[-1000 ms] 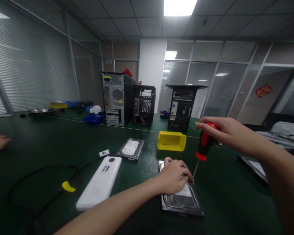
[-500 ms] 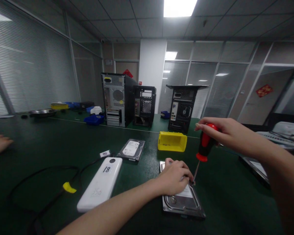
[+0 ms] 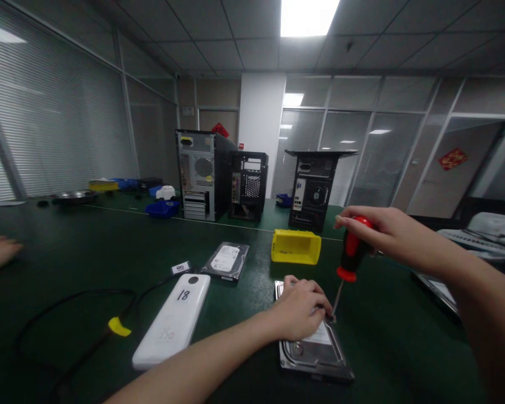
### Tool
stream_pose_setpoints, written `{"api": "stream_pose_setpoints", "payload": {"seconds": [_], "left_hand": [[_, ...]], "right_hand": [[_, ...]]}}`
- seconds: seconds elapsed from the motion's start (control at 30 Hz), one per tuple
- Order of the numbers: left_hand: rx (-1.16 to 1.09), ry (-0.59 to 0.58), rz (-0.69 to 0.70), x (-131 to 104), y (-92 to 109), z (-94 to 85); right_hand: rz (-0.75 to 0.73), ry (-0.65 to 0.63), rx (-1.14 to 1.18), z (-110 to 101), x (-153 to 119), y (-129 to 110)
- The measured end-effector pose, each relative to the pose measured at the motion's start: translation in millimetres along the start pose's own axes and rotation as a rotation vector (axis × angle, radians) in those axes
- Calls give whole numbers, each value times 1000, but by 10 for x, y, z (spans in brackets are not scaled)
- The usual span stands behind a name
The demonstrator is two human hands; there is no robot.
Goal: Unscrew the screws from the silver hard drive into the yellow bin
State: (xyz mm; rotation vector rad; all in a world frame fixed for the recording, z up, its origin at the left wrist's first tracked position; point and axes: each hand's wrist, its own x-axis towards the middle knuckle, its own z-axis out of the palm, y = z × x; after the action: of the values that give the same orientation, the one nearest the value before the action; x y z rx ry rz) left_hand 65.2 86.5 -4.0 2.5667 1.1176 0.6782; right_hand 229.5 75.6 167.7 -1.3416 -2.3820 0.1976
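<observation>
A hard drive lies on the green table in front of me, its label partly covered by my left hand. That hand rests on top with bent fingers, holding the drive down. My right hand grips the red and black handle of a screwdriver. The screwdriver leans slightly, and its tip meets the drive's right edge beside my left fingertips. Whatever lies under the tip is too small to make out.
Behind the drive is a yellow bin with small bits inside. A second hard drive and a white power bank with a black cable lie left. Several computer cases stand farther back. Another person's hand shows at far left.
The whole scene sits slightly lower in view, as my head has tilted a little. Both hands, the screwdriver and the drive keep nearly the same places relative to each other.
</observation>
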Motion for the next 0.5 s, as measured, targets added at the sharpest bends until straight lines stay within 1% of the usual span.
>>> {"api": "stream_pose_setpoints", "payload": {"seconds": [0.27, 0.5], "left_hand": [[-1, 1, 16, -6, -1, -5], [-8, 23, 21, -8, -4, 4]], "right_hand": [[-38, 14, 2, 40, 47, 95], [-48, 41, -12, 44, 63, 117]]}}
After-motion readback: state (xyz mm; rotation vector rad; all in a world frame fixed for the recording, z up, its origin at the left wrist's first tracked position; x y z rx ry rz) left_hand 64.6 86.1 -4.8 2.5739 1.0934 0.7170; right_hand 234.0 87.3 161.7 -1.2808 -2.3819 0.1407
